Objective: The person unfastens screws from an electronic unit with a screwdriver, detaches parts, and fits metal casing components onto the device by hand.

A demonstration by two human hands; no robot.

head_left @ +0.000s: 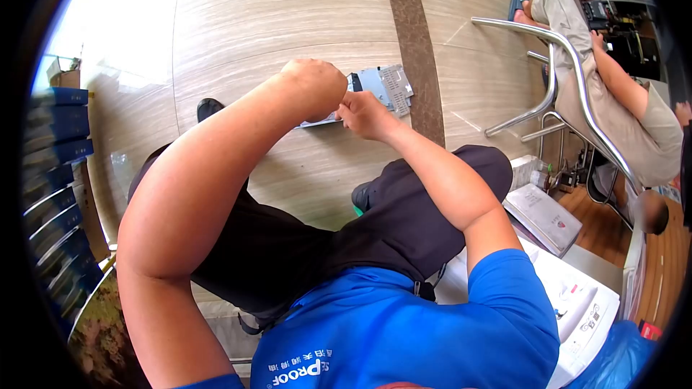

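A flat metal device (373, 81) with a bluish casing and a pale perforated panel (396, 89) shows beyond my hands, low over the tiled floor. My left hand (315, 88) is curled closed over its near left part, back of the hand toward me, and its fingers are hidden. Beside it, my right hand (366, 115) is closed in a pinch at the device's near side. The fingertips meet close to my left hand, and whatever they grip is too small or covered to make out. My hands hide much of the device.
A metal-framed chair (577, 72) stands to the right, with a seated person in beige trousers (569, 18). White boxes (584, 302) and a booklet (544, 220) lie at my right. Stacked blue boxes (61, 144) line the left. My knees flank the work area.
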